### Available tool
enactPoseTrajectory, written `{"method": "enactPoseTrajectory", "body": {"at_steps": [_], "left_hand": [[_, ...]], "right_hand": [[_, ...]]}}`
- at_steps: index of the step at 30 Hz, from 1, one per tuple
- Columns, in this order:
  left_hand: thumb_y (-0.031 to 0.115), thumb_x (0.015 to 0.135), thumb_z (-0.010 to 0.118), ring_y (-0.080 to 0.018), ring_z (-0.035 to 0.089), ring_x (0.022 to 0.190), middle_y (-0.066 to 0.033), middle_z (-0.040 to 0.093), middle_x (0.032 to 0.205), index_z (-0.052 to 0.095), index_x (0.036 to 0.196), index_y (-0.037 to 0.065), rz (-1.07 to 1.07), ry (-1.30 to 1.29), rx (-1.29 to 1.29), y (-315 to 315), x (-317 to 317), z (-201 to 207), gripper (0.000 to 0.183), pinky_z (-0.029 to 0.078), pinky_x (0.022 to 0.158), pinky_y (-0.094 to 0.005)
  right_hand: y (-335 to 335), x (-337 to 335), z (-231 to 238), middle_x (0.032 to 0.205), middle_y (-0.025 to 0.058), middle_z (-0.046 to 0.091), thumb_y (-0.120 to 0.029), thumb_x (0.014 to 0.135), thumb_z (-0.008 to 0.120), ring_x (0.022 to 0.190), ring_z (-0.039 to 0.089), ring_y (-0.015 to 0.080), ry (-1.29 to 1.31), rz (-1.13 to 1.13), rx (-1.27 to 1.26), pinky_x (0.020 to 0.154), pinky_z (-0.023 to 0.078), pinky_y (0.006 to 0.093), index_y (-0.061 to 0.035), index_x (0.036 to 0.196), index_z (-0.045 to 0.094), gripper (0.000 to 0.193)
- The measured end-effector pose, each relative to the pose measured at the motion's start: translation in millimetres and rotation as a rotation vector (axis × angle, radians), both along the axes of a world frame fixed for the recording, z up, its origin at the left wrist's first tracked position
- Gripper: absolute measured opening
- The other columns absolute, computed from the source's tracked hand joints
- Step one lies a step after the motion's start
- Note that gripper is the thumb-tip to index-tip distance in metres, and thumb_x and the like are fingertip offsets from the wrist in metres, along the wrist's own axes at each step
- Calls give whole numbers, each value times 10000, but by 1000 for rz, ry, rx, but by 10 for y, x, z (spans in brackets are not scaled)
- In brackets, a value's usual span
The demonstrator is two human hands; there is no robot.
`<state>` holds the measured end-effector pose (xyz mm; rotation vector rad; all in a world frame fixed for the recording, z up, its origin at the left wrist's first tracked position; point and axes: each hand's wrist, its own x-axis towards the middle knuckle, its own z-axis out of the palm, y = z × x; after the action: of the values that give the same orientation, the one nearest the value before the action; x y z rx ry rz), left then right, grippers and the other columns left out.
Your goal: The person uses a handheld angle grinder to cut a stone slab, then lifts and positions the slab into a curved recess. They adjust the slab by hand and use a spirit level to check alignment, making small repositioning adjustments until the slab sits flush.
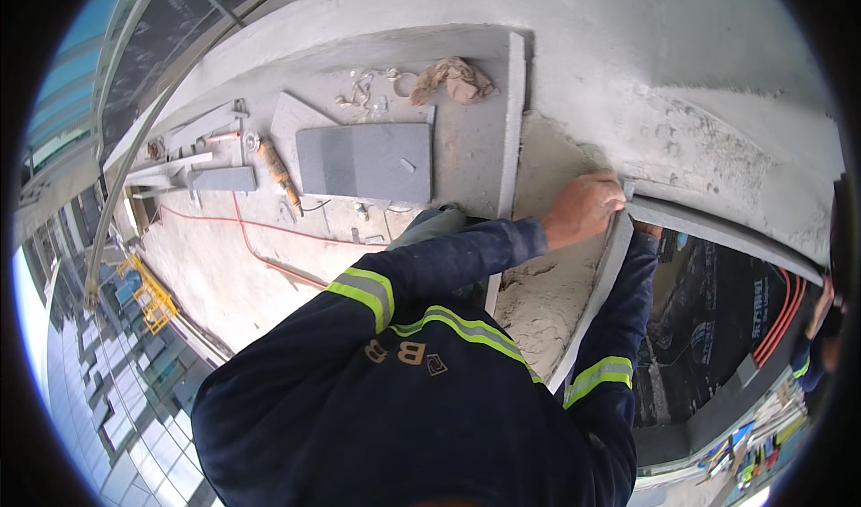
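My left hand (583, 209) is closed at the corner where a narrow upright grey stone slab (592, 296) meets a second slab edge (708, 224) running off to the right. Whatever its fingers pinch there is too small to make out. My right hand (647, 229) reaches up on the outer side of the upright slab, just below that corner. Its fingers are mostly hidden by the stone. Rough sandy mortar (543, 305) fills the strip left of the slab, under my left forearm. Another upright slab (512, 130) borders this strip on its left.
A flat dark grey slab (363, 161) lies left, beside an orange angle grinder (276, 170). Stone offcuts (224, 179) and a red cable (287, 233) are farther left. A crumpled brown cloth (453, 81) lies beyond. Right, a black-lined recess (700, 327) drops; another person's hand (821, 308) is at the edge.
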<state>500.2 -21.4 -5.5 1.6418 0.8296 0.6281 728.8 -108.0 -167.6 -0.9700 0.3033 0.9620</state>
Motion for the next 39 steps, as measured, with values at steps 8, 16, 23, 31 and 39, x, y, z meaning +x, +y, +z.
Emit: {"method": "enactPoseTrajectory", "body": {"at_steps": [8,16,23,31,39], "left_hand": [[85,926,664,-348,645,858,-150,663,934,725,951,10,49,-3,27,-40,-78,96,99,514,763,-431],[156,957,704,-153,570,607,-47,612,790,681,857,26,595,259,-124,-507,-2787,-979,165,439,552,-299],[683,792,780,-327,680,593,-210,658,863,569,983,-125,717,856,-563,-246,-4179,-3394,857,577,402,-416],[522,920,710,-373,725,831,-222,688,872,598,1042,-52,749,1075,-432,-216,-4708,-4021,597,581,715,-459],[161,1005,690,-173,690,753,-148,680,930,603,1075,-38,925,200,-261,523,-3297,-1511,228,609,622,-303]], "right_hand": [[-9,38,66,1308,174,623,-497,1038,445,1167,644,341,-32,39,-15,953,557,522,-50,1414,511,588],[-38,78,-30,1313,175,622,-498,1038,443,1168,644,344,-80,-16,39,954,556,524,-52,1417,510,590],[-264,-17,-143,1317,176,621,-499,1038,442,1169,644,346,-99,-64,41,956,556,526,-54,1420,509,591],[-462,-52,-131,1322,177,620,-500,1037,440,1170,644,349,-84,-68,-18,957,556,528,-56,1423,507,592],[-391,1,-116,1326,178,618,-500,1037,438,1171,644,351,-101,-82,0,958,555,530,-58,1426,506,593]]}}
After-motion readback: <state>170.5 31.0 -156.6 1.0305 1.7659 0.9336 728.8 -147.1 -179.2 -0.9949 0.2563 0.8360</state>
